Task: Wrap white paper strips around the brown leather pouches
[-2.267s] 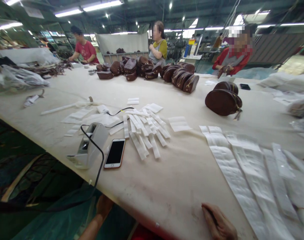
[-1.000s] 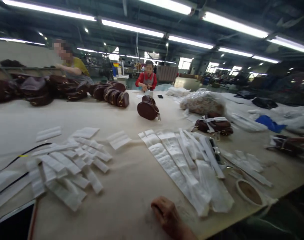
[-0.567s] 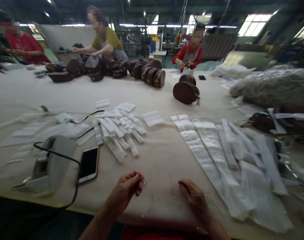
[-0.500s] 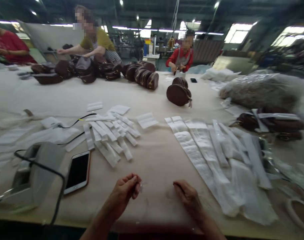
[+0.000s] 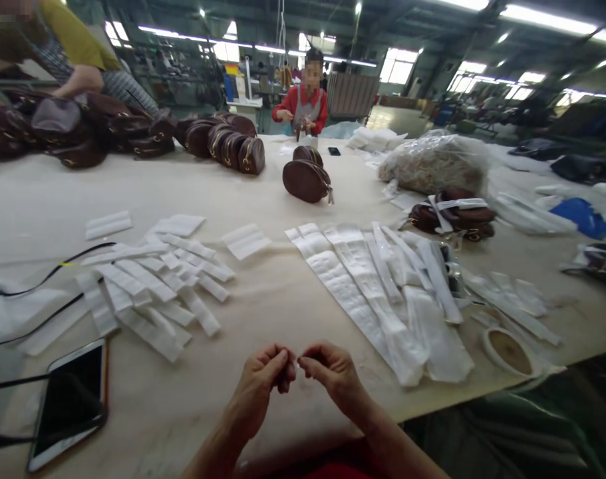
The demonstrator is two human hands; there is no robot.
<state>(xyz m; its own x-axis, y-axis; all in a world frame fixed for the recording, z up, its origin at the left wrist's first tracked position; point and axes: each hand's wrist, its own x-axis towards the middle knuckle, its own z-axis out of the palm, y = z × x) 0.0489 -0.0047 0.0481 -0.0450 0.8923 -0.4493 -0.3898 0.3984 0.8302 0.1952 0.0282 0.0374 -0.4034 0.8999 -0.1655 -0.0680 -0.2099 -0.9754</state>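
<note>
My left hand (image 5: 263, 380) and my right hand (image 5: 331, 376) meet fingertip to fingertip above the near edge of the cream table (image 5: 283, 193). Both are pinched closed on a tiny pale thing between them, too small to name. Short white strips (image 5: 153, 293) lie fanned out to the left of my hands. Long white padded strips (image 5: 382, 299) lie to the right.
A phone (image 5: 68, 402) lies at the near left beside black cables (image 5: 38, 273). Brown bags (image 5: 306, 178) stand mid-table, with more bags (image 5: 223, 148) behind. A tape roll (image 5: 507, 351) sits near the right edge. A person in red (image 5: 303, 106) works opposite; another person (image 5: 73, 60) leans in far left.
My right hand has lifted off the table and come together with my left, both now pinching between them. My view has swung to the right.
</note>
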